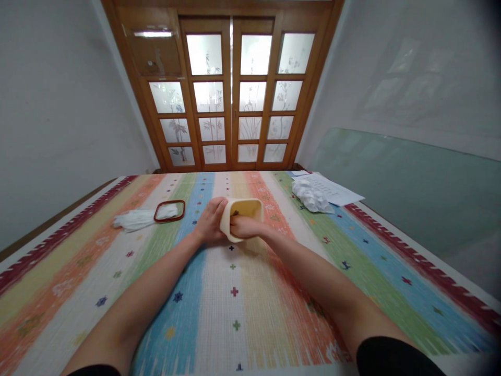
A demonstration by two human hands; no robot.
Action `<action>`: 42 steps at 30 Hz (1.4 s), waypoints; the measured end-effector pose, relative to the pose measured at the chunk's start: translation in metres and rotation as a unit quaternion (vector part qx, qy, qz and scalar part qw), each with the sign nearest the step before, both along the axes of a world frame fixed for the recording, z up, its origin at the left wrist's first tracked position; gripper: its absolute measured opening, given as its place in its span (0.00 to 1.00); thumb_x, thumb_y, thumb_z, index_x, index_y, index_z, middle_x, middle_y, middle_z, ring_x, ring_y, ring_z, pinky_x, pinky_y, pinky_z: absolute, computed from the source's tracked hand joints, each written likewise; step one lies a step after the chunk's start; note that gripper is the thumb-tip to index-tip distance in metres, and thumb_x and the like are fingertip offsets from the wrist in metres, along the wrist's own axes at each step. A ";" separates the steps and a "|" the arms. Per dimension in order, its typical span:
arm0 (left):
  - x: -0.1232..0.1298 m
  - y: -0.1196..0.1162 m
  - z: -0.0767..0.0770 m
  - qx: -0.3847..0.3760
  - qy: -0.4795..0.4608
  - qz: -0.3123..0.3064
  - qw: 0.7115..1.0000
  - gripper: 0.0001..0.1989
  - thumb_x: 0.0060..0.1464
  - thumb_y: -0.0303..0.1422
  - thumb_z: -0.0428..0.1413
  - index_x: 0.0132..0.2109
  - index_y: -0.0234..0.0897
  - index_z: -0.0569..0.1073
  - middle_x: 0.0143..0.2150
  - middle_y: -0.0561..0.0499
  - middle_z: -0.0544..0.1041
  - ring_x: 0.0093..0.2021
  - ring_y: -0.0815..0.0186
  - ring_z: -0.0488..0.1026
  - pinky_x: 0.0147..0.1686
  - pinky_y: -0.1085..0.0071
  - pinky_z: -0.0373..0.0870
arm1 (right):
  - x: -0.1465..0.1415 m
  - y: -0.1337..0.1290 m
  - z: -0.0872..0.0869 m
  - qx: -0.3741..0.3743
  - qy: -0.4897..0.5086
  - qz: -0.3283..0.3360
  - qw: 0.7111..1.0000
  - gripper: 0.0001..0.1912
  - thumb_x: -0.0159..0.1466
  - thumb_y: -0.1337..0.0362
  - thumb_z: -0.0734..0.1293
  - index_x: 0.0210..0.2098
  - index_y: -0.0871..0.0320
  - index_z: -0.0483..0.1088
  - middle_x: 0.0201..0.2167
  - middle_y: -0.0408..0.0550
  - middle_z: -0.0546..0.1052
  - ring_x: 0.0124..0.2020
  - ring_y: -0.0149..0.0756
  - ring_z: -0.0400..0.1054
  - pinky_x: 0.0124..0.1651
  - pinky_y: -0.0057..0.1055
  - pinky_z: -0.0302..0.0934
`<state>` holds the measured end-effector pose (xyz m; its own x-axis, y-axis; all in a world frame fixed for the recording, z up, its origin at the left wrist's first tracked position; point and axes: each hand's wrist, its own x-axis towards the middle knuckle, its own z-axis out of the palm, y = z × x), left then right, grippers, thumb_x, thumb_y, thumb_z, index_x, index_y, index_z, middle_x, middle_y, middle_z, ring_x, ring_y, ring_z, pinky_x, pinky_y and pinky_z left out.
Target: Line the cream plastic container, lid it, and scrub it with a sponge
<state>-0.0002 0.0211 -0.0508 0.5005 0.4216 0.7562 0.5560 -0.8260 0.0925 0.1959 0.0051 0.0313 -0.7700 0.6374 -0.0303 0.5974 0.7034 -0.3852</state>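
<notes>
Pale-yellow rounded-square container (252, 208) tilted, mouth toward camera, over middle of multicoloured striped tablecloth (219, 313); left hand (212, 222) clasping its left side; right hand (245, 227) inside, cannot tell finger closure or hold

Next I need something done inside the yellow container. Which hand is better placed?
Probably the right hand: it reaches in through the container's open end, though its fingertips are hard to make out. The left hand holds the outside, so it seems better suited to steadying.
</notes>
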 end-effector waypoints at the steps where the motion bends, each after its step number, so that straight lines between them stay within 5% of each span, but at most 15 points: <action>1: -0.002 0.002 -0.001 -0.006 -0.007 0.008 1.000 0.63 0.44 0.39 0.71 0.78 0.42 0.42 0.70 0.31 0.60 0.70 0.37 0.61 0.66 0.36 0.64 | 0.001 0.000 0.004 -0.006 -0.018 -0.001 1.000 0.14 0.67 0.70 0.64 0.47 0.62 0.80 0.42 0.56 0.84 0.37 0.39 0.76 0.41 0.29 0.65; 8: -0.015 0.019 -0.010 -0.059 -0.111 0.033 0.991 0.59 0.46 0.46 0.71 0.76 0.41 0.48 0.69 0.34 0.62 0.68 0.41 0.64 0.66 0.39 0.64 | 0.024 -0.028 0.055 0.030 -0.004 0.041 0.999 0.15 0.71 0.69 0.59 0.49 0.58 0.75 0.44 0.51 0.82 0.40 0.37 0.73 0.41 0.30 0.59; 11: -0.015 0.020 -0.011 -0.088 -0.150 0.037 0.984 0.60 0.43 0.47 0.73 0.75 0.40 0.50 0.68 0.35 0.63 0.67 0.43 0.65 0.67 0.41 0.64 | 0.028 -0.040 0.064 0.075 0.003 0.022 0.997 0.12 0.71 0.65 0.60 0.48 0.56 0.73 0.43 0.50 0.82 0.39 0.37 0.72 0.37 0.30 0.54; 19: -0.015 0.020 -0.009 -0.089 -0.145 0.050 0.984 0.57 0.48 0.47 0.71 0.76 0.39 0.49 0.72 0.32 0.61 0.72 0.41 0.61 0.70 0.39 0.60 | 0.020 -0.023 0.037 0.156 -0.023 -0.042 0.987 0.09 0.68 0.68 0.64 0.46 0.56 0.72 0.44 0.53 0.82 0.39 0.41 0.73 0.33 0.33 0.48; 24: -0.001 0.007 -0.004 -0.046 -0.117 0.099 0.987 0.47 0.59 0.42 0.65 0.77 0.44 0.50 0.72 0.36 0.63 0.73 0.46 0.60 0.71 0.41 0.59 | 0.022 -0.004 0.026 0.149 0.087 -0.143 0.974 0.10 0.68 0.66 0.65 0.48 0.58 0.73 0.42 0.54 0.82 0.38 0.42 0.73 0.36 0.32 0.52; 26: 0.010 0.000 -0.005 -0.044 -0.087 0.090 0.991 0.51 0.59 0.43 0.65 0.78 0.45 0.45 0.75 0.36 0.58 0.75 0.45 0.56 0.72 0.41 0.58 | 0.020 0.003 0.022 0.118 0.159 -0.168 0.966 0.09 0.69 0.64 0.64 0.47 0.58 0.73 0.40 0.52 0.81 0.39 0.41 0.72 0.37 0.32 0.55; 31: 0.024 -0.004 -0.009 -0.034 -0.073 0.106 0.991 0.64 0.54 0.47 0.68 0.79 0.44 0.31 0.81 0.33 0.37 0.79 0.38 0.41 0.73 0.34 0.51 | 0.011 0.003 0.016 0.054 0.280 -0.141 0.948 0.08 0.68 0.62 0.65 0.44 0.58 0.73 0.40 0.48 0.79 0.40 0.39 0.71 0.42 0.31 0.59; 37: 0.001 0.011 -0.014 -0.029 -0.087 0.069 0.993 0.62 0.51 0.45 0.69 0.78 0.37 0.38 0.76 0.29 0.52 0.75 0.35 0.52 0.71 0.34 0.55 | 0.011 -0.011 0.029 0.030 0.193 -0.088 0.977 0.09 0.70 0.64 0.62 0.45 0.58 0.72 0.41 0.49 0.79 0.40 0.37 0.70 0.43 0.30 0.58; 42: -0.015 0.019 -0.015 -0.058 -0.100 0.047 0.992 0.65 0.47 0.46 0.71 0.78 0.38 0.38 0.75 0.30 0.53 0.74 0.35 0.54 0.70 0.33 0.57 | 0.030 -0.018 0.047 0.070 0.056 -0.009 0.996 0.10 0.64 0.72 0.63 0.40 0.56 0.75 0.38 0.47 0.80 0.38 0.37 0.69 0.39 0.29 0.53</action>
<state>-0.0154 0.0398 -0.0653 0.2992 0.5490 0.7804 0.5912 -0.7487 0.3000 0.2256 -0.0133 0.0781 -0.7515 0.6437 0.1446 0.5697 0.7437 -0.3498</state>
